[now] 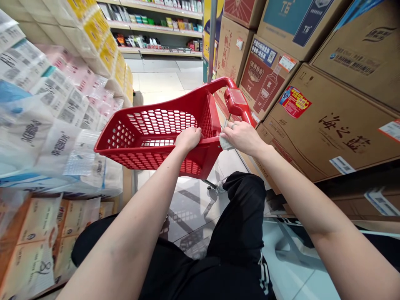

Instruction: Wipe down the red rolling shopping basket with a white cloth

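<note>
A red plastic shopping cart basket (125, 139) stands in a shop aisle in front of me, with nothing visible inside it. My left hand (188, 138) is closed over its near rim. Just to the right, my right hand (242, 136) presses a small white cloth (225, 143) against the near right corner of the basket, fingers closed on it. The red handle (239, 102) rises behind my right hand. My knees in black trousers (243, 216) show below, bent low.
Stacked cardboard cartons (328, 125) line the right side close to the cart. Wrapped tissue packs (46, 108) fill the left shelves. A tiled floor (162, 81) runs ahead to far shelves of small goods (156, 21). A cart wheel (215, 186) sits under the basket.
</note>
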### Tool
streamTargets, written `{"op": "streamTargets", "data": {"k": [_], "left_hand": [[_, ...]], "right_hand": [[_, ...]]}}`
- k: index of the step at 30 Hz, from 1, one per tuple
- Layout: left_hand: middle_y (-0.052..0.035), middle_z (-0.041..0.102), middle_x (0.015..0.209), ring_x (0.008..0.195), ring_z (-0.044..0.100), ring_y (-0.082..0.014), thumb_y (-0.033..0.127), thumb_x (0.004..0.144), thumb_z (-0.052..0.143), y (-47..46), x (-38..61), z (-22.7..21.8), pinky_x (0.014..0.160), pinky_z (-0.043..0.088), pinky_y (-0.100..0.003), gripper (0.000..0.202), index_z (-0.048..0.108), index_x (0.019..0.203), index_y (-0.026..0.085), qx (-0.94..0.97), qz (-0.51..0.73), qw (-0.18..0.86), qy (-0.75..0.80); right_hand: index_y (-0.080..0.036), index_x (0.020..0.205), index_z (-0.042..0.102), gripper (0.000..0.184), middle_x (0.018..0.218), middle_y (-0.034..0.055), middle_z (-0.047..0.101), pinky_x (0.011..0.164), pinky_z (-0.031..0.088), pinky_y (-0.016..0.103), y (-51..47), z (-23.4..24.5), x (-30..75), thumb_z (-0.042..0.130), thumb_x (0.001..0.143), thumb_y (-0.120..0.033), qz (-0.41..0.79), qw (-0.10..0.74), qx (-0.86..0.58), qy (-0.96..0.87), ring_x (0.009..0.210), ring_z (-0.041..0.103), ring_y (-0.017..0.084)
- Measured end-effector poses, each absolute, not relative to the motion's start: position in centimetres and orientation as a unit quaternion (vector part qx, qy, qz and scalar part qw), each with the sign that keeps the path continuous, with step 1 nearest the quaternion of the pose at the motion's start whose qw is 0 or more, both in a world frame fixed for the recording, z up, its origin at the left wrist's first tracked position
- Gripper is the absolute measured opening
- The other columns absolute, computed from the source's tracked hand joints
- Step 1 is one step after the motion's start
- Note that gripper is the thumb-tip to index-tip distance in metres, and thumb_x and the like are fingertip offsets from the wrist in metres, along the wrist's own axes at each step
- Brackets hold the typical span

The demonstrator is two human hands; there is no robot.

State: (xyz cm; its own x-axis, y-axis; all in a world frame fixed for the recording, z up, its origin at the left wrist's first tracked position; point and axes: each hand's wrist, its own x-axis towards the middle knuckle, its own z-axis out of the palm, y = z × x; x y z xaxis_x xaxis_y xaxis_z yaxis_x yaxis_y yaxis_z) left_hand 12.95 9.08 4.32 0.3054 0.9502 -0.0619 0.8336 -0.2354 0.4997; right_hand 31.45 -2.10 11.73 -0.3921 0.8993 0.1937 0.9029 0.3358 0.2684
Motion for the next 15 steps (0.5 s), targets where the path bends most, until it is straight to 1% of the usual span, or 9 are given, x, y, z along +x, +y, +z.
{"op": "streamTargets", "data": {"k": [3, 7, 10, 13, 15], "left_hand": [[-0.0068, 0.07, 0.1, 0.09, 0.061, -0.0238, 0.045, 0.087, 0.022, 9.0, 13.0, 4.4, 0.082, 0.044, -0.033, 0.055, 0.072, 0.083, 0.023, 0.775, 0.121, 0.222, 0.58], [-0.0073, 0.07, 0.101, 0.092, 0.061, -0.024, 0.047, 0.087, 0.021, 9.1, 13.0, 4.4, 0.083, 0.043, -0.033, 0.057, 0.072, 0.083, 0.023, 0.782, 0.123, 0.217, 0.57], [-0.0081, 0.07, 0.1, 0.091, 0.061, -0.0233, 0.045, 0.087, 0.02, 9.2, 12.9, 4.4, 0.083, 0.044, -0.032, 0.057, 0.072, 0.083, 0.022, 0.787, 0.124, 0.219, 0.563], [-0.0089, 0.07, 0.1, 0.092, 0.061, -0.0223, 0.042, 0.087, 0.019, 9.2, 12.9, 4.5, 0.083, 0.044, -0.03, 0.058, 0.072, 0.085, 0.019, 0.791, 0.12, 0.227, 0.556], [-0.0092, 0.07, 0.102, 0.095, 0.061, -0.0226, 0.042, 0.088, 0.02, 9.1, 12.9, 4.7, 0.084, 0.044, -0.029, 0.056, 0.071, 0.089, 0.018, 0.789, 0.116, 0.224, 0.56]], "right_hand": [[-0.011, 0.101, 0.062, 0.045, 0.097, 0.014, 0.064, 0.073, 0.033, 0.031, -1.2, 11.7, 30.7, 0.023, 0.099, -0.032, -0.153, 0.008, -0.604, -0.782, 0.089, 0.057, 0.022], [-0.013, 0.097, 0.063, 0.047, 0.092, 0.0135, 0.065, 0.071, 0.034, 0.032, -0.6, 11.4, 30.1, 0.021, 0.099, -0.034, -0.146, 0.021, -0.643, -0.751, 0.086, 0.058, 0.023], [-0.013, 0.097, 0.063, 0.048, 0.094, 0.0145, 0.064, 0.075, 0.034, 0.035, -1.2, 10.7, 30.0, 0.02, 0.098, -0.034, -0.169, 0.052, -0.621, -0.763, 0.089, 0.056, 0.025], [-0.014, 0.104, 0.062, 0.044, 0.099, 0.0147, 0.061, 0.082, 0.032, 0.039, -2.3, 9.7, 30.0, 0.022, 0.097, -0.034, -0.201, 0.092, -0.578, -0.785, 0.096, 0.051, 0.027], [-0.015, 0.107, 0.06, 0.043, 0.1, 0.0145, 0.06, 0.084, 0.03, 0.042, -2.8, 9.2, 29.8, 0.023, 0.097, -0.035, -0.214, 0.111, -0.572, -0.784, 0.099, 0.048, 0.028]]}}
